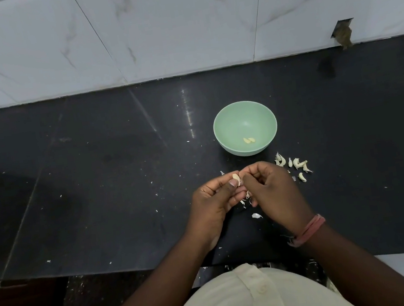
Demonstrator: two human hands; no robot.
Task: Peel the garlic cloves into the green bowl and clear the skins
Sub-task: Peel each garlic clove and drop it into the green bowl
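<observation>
Holding a garlic clove pinched between left hand and right hand, long axis roughly upright, skin partly on. Sitting just near of the green bowl, two peeled cloves already inside. Waiting just right: unpeeled cloves. Littering the counter underneath: skins.

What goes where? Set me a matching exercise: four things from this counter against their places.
Things:
1. green bowl
2. peeled cloves
3. unpeeled cloves
4. clove being peeled

Places:
A. on the counter, right of the right hand
B. pinched between the left hand and the right hand
C. inside the bowl
D. on the black counter, beyond the hands

Pairs: 1-D, 2-C, 3-A, 4-B
</observation>
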